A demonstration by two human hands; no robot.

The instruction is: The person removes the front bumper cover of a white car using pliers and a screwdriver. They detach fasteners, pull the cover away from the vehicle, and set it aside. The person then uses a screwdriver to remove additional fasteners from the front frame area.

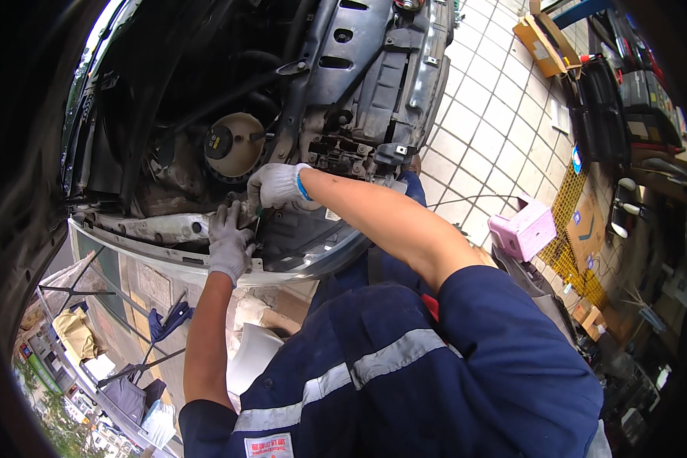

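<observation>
My left hand [229,243], in a white knit glove, lies with fingers spread on the metal fender edge [174,226] beside the headlight. Close to it, my right hand [277,186], also gloved, is curled with fingers pointing down at the inner rear of the headlight assembly [315,235]. A thin tool with a green part [260,212] shows under the right fingertips; most of it is hidden, so its kind is unclear. Just beyond the right hand sits a round beige coolant expansion tank [240,146] with a black cap [218,142].
The front crossmember [346,48] and the radiator support [415,74] run along the car's nose. On the tiled floor [486,109] stand a pink plastic stool [521,229] and an open cardboard box [544,46]. Clothes hang on a metal rack [140,366] at left.
</observation>
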